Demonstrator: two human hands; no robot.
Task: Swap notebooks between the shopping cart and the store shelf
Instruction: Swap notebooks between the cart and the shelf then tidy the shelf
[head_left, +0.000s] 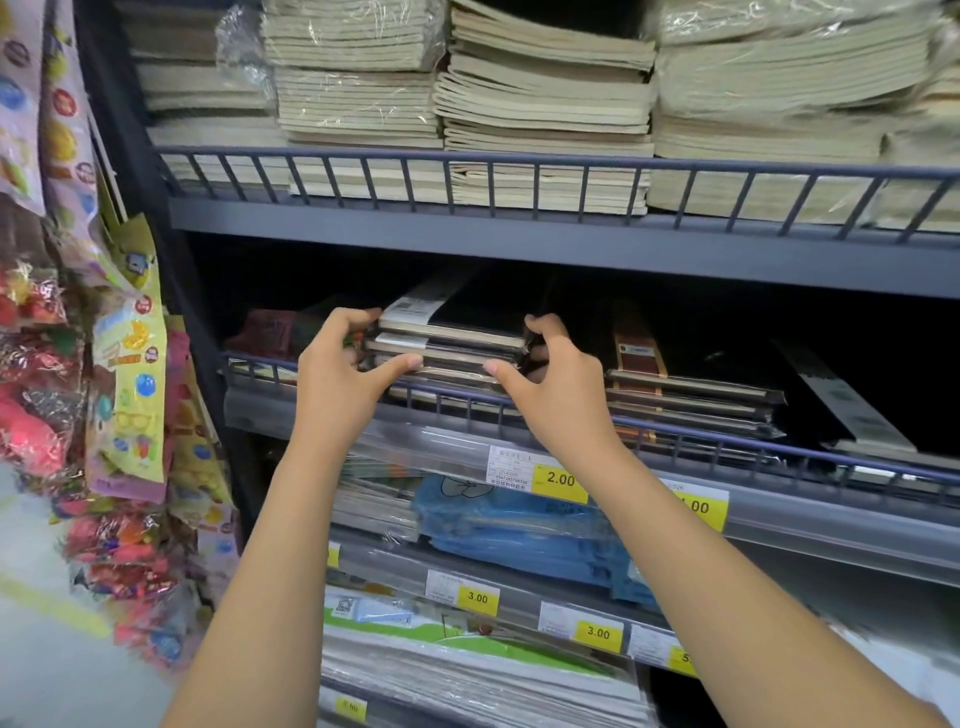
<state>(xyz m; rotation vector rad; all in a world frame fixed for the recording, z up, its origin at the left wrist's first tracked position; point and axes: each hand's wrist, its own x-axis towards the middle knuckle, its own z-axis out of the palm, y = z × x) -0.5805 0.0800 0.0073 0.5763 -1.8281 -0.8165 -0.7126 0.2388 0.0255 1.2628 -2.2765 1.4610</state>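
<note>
Stack of dark notebooks (449, 343) flat on middle shelf (571, 254)

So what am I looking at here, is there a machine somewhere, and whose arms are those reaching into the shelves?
No machine here: a person wears a camera on the head, so this single picture looks forward and down along their own bare arms. The left hand and the right hand take hold of the two ends of a stack of dark notebooks on the middle shelf, fingers curled around its sides. More dark notebooks lie to the right. Above sit cream notebook stacks; below are blue notebooks and yellow price tags. Hanging sticker packs fill the left side. No shopping cart is in view.
</note>
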